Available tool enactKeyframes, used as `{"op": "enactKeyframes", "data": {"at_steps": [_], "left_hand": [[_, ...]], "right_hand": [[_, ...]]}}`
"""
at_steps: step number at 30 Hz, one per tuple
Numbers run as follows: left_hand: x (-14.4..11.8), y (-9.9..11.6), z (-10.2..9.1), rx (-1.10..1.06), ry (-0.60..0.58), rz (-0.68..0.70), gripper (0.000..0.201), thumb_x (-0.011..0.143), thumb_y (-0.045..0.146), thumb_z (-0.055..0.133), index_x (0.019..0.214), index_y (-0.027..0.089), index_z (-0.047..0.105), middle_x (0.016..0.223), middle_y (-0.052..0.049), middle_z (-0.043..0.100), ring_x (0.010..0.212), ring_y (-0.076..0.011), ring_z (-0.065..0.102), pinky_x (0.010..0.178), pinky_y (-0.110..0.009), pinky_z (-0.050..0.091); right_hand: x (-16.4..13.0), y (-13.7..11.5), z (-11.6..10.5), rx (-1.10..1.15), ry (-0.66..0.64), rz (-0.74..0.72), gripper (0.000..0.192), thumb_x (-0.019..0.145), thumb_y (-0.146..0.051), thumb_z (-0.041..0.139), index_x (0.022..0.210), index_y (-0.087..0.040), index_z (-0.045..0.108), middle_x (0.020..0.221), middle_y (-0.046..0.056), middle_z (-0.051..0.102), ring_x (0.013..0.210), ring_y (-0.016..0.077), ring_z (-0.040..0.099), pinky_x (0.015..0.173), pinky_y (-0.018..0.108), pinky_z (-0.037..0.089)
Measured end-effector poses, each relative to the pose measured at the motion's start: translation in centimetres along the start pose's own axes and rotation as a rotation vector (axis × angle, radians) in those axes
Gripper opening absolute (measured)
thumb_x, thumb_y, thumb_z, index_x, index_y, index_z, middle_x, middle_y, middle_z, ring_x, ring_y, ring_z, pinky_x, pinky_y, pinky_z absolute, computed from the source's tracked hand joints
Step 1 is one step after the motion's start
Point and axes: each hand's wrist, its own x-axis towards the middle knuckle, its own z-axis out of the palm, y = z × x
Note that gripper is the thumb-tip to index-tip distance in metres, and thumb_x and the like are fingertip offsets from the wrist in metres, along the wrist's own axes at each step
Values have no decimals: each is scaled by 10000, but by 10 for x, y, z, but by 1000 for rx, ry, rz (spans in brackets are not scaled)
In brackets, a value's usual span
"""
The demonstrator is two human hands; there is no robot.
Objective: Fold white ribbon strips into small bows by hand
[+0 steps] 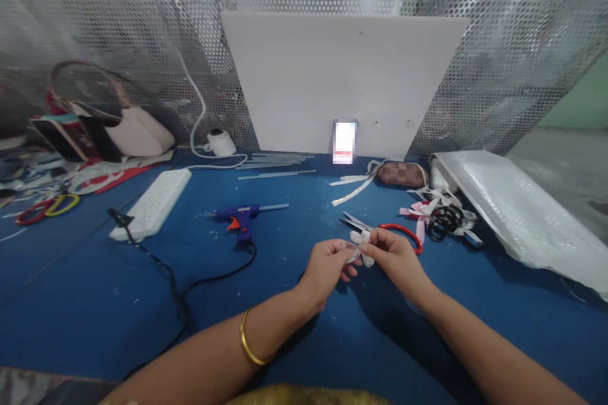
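Observation:
Between my two hands is a white ribbon bow (367,257), its loops and tails partly covered by my fingers. My left hand (327,266) pinches a pale, sheer loop of it on the left side. From the right, my right hand (392,254) grips the bow between thumb and fingers. Just behind my right hand lies a pair of scissors (409,235) with red handles, its blades pointing left. To the left on the table rests a blue glue gun (243,220) with an orange trigger and a glue stick in its back.
A white power strip (154,202) with cables lies at left. Clear glue sticks (278,173) lie at the back. A lit phone (344,142) leans on a white board (342,76). Ribbons and black hair ties (446,221), a checked pouch (403,173) and a plastic-wrapped package (517,215) are at right.

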Motion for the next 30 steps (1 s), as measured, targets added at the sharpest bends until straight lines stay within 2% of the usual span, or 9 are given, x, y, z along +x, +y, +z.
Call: {"op": "enactKeyframes", "data": {"at_steps": [4,6,10,12,15,19,22,26,30], "left_hand": [[0,0,-1,-20,-14,-15,205,746,273,522,827,120,634,770,-65,646,569,-103,552,498,-202,406],[1,0,-1,47,2,58,217,736,253,550,894,137,644,791,-57,657,617,-121,574,534,-214,425],[1,-2,-4,249,64,298,245,707,195,600,939,183,680,924,-56,679,832,-177,605,720,-255,452],[0,-3,-5,341,112,375,231,715,184,592,917,208,702,968,-49,678,875,-186,600,727,-250,445],[0,-2,-6,390,130,419,207,754,201,554,869,222,725,925,-41,689,846,-182,606,700,-241,442],[3,-4,-7,314,145,362,231,770,226,536,900,203,725,876,-41,697,811,-183,609,734,-252,438],[5,-6,-5,220,123,269,220,746,239,556,868,162,721,779,-37,679,700,-160,573,633,-234,422],[1,-2,-2,79,16,144,196,715,244,565,784,127,707,613,3,586,535,-99,453,512,-207,347],[0,2,-2,48,0,139,173,673,255,611,754,128,696,634,11,589,574,-99,464,549,-206,351]], "right_hand": [[1,2,-1,-11,0,-1,277,727,-404,632,647,-171,505,565,-22,498,523,97,406,486,224,314],[1,2,0,-44,16,-23,271,725,-390,632,634,-171,501,545,-33,461,511,90,384,471,217,308],[-1,1,1,-145,40,-98,220,750,-340,604,642,-175,507,547,-40,436,514,91,387,469,214,318],[-2,1,1,-197,42,-126,204,766,-324,588,646,-177,513,554,-35,448,525,97,400,478,217,327],[-2,2,0,-242,38,-152,192,780,-316,570,654,-179,526,570,-24,477,546,108,426,495,224,346],[-3,2,1,-282,55,-182,196,797,-331,557,669,-184,534,585,-17,502,558,118,449,512,230,358],[-4,0,1,-295,80,-214,188,812,-336,546,698,-187,548,601,-17,512,563,121,455,525,233,361],[-5,0,0,-332,92,-248,171,812,-321,548,701,-190,548,620,-13,520,582,128,467,551,240,373],[-5,0,0,-362,95,-258,148,805,-317,557,729,-191,572,660,4,562,624,145,502,588,252,400]]}}
